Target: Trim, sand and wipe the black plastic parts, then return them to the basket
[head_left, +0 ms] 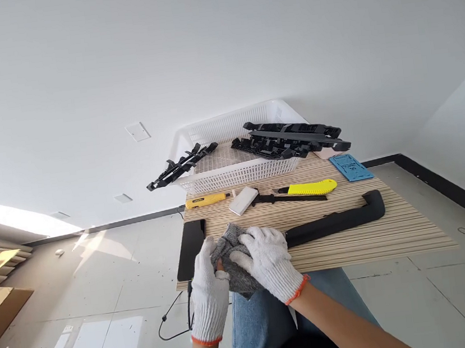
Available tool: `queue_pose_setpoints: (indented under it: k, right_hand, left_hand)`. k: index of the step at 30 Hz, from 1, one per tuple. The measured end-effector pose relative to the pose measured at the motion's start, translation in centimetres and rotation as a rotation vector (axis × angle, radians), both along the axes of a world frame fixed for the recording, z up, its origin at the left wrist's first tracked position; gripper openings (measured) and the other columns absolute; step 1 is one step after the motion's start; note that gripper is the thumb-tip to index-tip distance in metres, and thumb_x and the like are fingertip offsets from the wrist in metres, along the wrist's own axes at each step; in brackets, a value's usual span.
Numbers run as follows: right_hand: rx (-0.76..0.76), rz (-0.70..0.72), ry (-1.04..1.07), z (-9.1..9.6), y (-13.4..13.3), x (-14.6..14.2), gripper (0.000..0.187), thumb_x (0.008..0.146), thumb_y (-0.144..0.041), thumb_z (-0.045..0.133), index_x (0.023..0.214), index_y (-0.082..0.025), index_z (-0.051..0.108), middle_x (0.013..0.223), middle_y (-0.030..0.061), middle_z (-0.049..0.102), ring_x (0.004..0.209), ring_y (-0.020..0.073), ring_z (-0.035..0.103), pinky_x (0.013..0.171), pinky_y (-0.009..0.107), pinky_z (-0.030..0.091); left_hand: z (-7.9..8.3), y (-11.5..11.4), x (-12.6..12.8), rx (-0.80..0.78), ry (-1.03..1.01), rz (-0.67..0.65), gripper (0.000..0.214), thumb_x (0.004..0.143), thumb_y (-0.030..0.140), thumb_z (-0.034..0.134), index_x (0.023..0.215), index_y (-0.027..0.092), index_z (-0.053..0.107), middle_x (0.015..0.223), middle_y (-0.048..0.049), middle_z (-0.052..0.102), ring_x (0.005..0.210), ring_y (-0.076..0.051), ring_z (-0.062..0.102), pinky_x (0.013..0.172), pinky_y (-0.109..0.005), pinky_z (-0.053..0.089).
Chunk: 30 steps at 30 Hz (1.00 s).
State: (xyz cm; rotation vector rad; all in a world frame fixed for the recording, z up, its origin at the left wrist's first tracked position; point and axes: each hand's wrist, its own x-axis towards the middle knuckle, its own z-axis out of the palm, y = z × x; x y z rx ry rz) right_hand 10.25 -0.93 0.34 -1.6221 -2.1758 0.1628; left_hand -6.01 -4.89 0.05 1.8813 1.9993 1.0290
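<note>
Both my hands wear white knit gloves with orange cuffs. My left hand point(209, 289) and my right hand point(269, 262) are closed together round a crumpled grey cloth or glove point(234, 253) at the near edge of a slatted wooden board point(371, 236). A long black plastic part with a bent end point(340, 219) lies on the board just right of my right hand. A black phone point(190, 242) lies flat at the board's left edge beside my left hand.
A white mesh basket point(233, 177) at the board's far end holds several long black plastic parts point(291, 137). In front of it lie a yellow tool point(206, 200), a white block point(243, 200), a yellow utility knife point(310, 188) and a blue plate point(350, 167). A black cable point(174, 322) trails on the floor.
</note>
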Motion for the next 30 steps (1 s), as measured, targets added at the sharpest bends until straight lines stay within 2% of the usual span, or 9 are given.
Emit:
queue_pose_setpoints:
  k: [2,5,7,10,11,16,19,25,30]
  right_hand:
    - [0.02,0.022,0.013,-0.4,0.1,0.2,0.044,0.098,-0.06,0.049,0.089,-0.023,0.07,0.089,0.0066,0.066,0.083,0.0226,0.058,0.08,0.04,0.037]
    - [0.051,0.041,0.033,-1.0,0.3,0.5,0.038,0.1,-0.054,0.05,0.089,-0.022,0.068,0.092,0.0053,0.066,0.085,0.0212,0.058,0.083,0.038,0.037]
    - [0.073,0.033,0.058,-1.2,0.3,0.7,0.033,0.101,-0.049,0.05,0.093,-0.023,0.069,0.097,0.0054,0.068,0.088,0.021,0.059,0.085,0.038,0.038]
    - [0.073,0.053,0.106,-1.4,0.3,1.1,0.025,0.102,-0.042,0.052,0.106,-0.025,0.07,0.11,0.0058,0.07,0.095,0.0215,0.061,0.089,0.038,0.04]
    - [0.062,0.071,0.125,-1.3,0.3,1.3,0.024,0.101,-0.04,0.053,0.112,-0.026,0.069,0.114,0.0059,0.07,0.099,0.0217,0.062,0.091,0.038,0.041]
    - [0.013,0.137,0.21,-1.0,0.4,2.3,0.031,0.101,-0.029,0.054,0.13,-0.025,0.064,0.131,0.007,0.068,0.116,0.0221,0.063,0.101,0.038,0.043]
    - [-0.005,0.151,0.234,-0.9,0.4,2.6,0.031,0.101,-0.027,0.053,0.13,-0.025,0.065,0.133,0.0075,0.068,0.116,0.0233,0.064,0.101,0.04,0.043]
    - [-0.031,0.148,0.263,-0.7,0.7,2.6,0.028,0.098,-0.031,0.06,0.124,-0.026,0.069,0.127,0.0075,0.071,0.111,0.0248,0.067,0.097,0.041,0.045]
    - [-0.071,0.205,0.267,-0.1,1.1,3.7,0.031,0.094,-0.04,0.066,0.121,-0.024,0.071,0.124,0.0073,0.073,0.11,0.0257,0.068,0.094,0.042,0.051]
  left_hand:
    - [1.3,-0.2,-0.1,0.038,0.091,0.102,0.06,0.087,0.006,0.048,0.142,0.028,0.05,0.138,-0.0105,0.06,0.125,-0.027,0.063,0.101,-0.047,0.058]
    - [3.6,-0.7,0.0,0.252,0.23,0.24,0.053,0.092,0.01,0.052,0.14,0.03,0.053,0.141,-0.0107,0.057,0.13,-0.03,0.057,0.104,-0.051,0.054]
    - [4.4,-0.7,0.2,0.337,0.296,0.133,0.046,0.094,0.011,0.051,0.135,0.032,0.056,0.136,-0.008,0.061,0.128,-0.026,0.059,0.105,-0.046,0.054]
    - [3.4,0.0,0.6,0.214,0.382,-0.204,0.038,0.095,0.015,0.053,0.129,0.03,0.059,0.131,-0.0063,0.067,0.126,-0.026,0.062,0.104,-0.044,0.054]
    - [2.6,0.3,0.8,0.168,0.403,-0.246,0.039,0.093,0.019,0.057,0.131,0.028,0.059,0.134,-0.0083,0.067,0.128,-0.029,0.06,0.105,-0.046,0.054]
    - [-0.1,1.5,1.2,0.039,0.384,-0.197,0.044,0.091,0.034,0.064,0.132,0.022,0.059,0.134,-0.014,0.067,0.123,-0.033,0.064,0.099,-0.047,0.056]
    - [0.9,2.0,1.1,-0.094,0.311,-0.11,0.039,0.095,0.035,0.058,0.131,0.022,0.062,0.132,-0.0129,0.068,0.117,-0.029,0.067,0.091,-0.04,0.059]
    - [4.5,4.4,0.2,-0.432,0.319,-0.203,0.031,0.09,0.02,0.053,0.109,0.028,0.076,0.112,-0.0037,0.075,0.098,-0.023,0.071,0.078,-0.031,0.055]
    - [5.7,5.3,-0.5,-0.501,0.309,-0.308,0.038,0.086,0.013,0.048,0.105,0.028,0.077,0.105,-0.0017,0.076,0.097,-0.02,0.068,0.081,-0.027,0.051]
